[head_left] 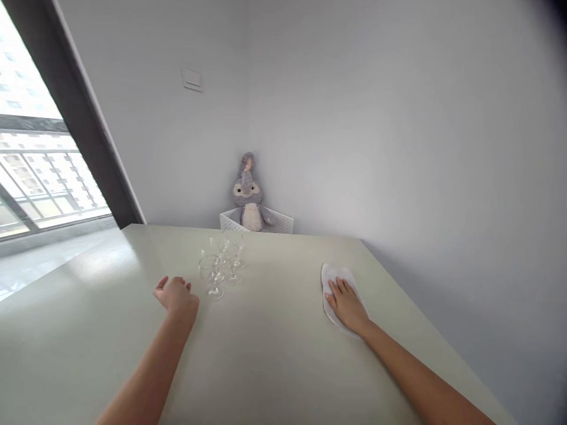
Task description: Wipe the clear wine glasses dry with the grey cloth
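Note:
My right hand (pixel 348 304) lies flat with fingers spread on a folded white cloth (pixel 330 275), on the right part of the table. The cloth sticks out beyond the fingertips and along the left side of the hand. On the left, my left hand (pixel 176 295) is loosely closed, its fingers curled in, and nothing shows in it. Just right of that hand, apart from it, stands a clear stemmed glass (pixel 209 271). Several more stemmed glasses (pixel 233 257) are clustered upright behind it, overlapping in view.
The pale table (pixel 266 354) reaches to walls at the back and right. Beyond its far edge, a grey plush rabbit (pixel 248 192) sits in a white perforated basket (pixel 283 222). A light switch (pixel 192 78) is on the wall. At left is a window (pixel 44 171) with a railing outside.

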`<state>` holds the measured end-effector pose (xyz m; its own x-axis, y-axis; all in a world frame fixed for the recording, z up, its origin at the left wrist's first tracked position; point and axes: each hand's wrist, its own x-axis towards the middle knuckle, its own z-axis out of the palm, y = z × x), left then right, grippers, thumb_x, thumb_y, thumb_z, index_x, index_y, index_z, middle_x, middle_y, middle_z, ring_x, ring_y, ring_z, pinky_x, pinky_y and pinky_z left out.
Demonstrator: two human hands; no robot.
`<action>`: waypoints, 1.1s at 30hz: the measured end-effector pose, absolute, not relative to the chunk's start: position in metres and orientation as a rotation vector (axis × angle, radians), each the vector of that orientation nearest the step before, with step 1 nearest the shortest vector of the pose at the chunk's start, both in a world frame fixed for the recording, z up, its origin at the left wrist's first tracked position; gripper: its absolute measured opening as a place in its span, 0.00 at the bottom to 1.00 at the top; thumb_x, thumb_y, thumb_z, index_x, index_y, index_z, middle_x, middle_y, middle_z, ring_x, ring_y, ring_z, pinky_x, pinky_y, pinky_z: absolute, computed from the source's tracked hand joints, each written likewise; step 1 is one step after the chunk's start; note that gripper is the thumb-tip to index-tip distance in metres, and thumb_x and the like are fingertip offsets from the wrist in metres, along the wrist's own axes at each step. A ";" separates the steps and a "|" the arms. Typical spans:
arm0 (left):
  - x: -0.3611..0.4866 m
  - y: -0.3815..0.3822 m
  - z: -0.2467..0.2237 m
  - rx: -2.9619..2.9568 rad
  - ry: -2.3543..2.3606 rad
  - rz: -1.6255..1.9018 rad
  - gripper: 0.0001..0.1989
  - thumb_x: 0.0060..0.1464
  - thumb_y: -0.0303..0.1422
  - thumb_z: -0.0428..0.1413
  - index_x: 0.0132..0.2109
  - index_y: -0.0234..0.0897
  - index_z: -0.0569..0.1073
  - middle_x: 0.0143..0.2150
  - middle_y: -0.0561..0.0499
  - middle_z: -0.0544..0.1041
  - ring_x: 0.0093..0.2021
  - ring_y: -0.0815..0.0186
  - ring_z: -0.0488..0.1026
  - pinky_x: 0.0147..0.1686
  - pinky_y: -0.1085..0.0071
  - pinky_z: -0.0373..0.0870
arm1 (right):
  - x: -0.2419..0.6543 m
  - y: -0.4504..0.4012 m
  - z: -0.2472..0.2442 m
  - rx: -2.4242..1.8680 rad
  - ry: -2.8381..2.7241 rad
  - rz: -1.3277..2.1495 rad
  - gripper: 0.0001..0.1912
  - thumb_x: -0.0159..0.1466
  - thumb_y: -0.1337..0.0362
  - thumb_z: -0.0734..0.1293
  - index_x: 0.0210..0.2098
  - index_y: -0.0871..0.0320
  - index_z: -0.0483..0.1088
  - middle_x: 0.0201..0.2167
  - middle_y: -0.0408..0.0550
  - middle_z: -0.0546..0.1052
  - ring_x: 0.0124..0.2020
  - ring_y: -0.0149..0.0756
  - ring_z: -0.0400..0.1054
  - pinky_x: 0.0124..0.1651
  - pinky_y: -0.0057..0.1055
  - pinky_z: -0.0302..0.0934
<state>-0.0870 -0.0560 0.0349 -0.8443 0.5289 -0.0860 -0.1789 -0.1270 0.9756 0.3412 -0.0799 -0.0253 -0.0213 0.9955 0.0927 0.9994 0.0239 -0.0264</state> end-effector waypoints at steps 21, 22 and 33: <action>-0.048 -0.086 0.060 -0.084 0.736 1.453 0.14 0.58 0.43 0.39 0.41 0.37 0.59 0.48 0.36 0.66 0.44 0.58 0.71 0.29 0.63 0.73 | 0.213 -0.150 0.012 -1.120 -2.531 0.491 0.25 0.65 0.53 0.50 0.58 0.55 0.55 0.59 0.46 0.58 0.60 0.38 0.47 0.61 0.39 0.43; -0.049 -0.085 0.060 -0.075 0.735 1.443 0.14 0.58 0.42 0.40 0.39 0.36 0.60 0.47 0.36 0.66 0.43 0.59 0.71 0.29 0.64 0.74 | 0.214 -0.150 0.013 -1.110 -2.516 0.495 0.25 0.65 0.54 0.50 0.57 0.56 0.55 0.58 0.47 0.60 0.60 0.38 0.48 0.61 0.39 0.44; -0.029 -0.112 0.067 0.063 0.771 1.292 0.09 0.51 0.35 0.53 0.35 0.33 0.63 0.42 0.38 0.69 0.41 0.59 0.73 0.33 0.67 0.74 | 0.216 -0.151 0.012 -1.059 -2.327 0.437 0.18 0.66 0.61 0.49 0.52 0.54 0.59 0.41 0.49 0.71 0.43 0.37 0.62 0.46 0.37 0.56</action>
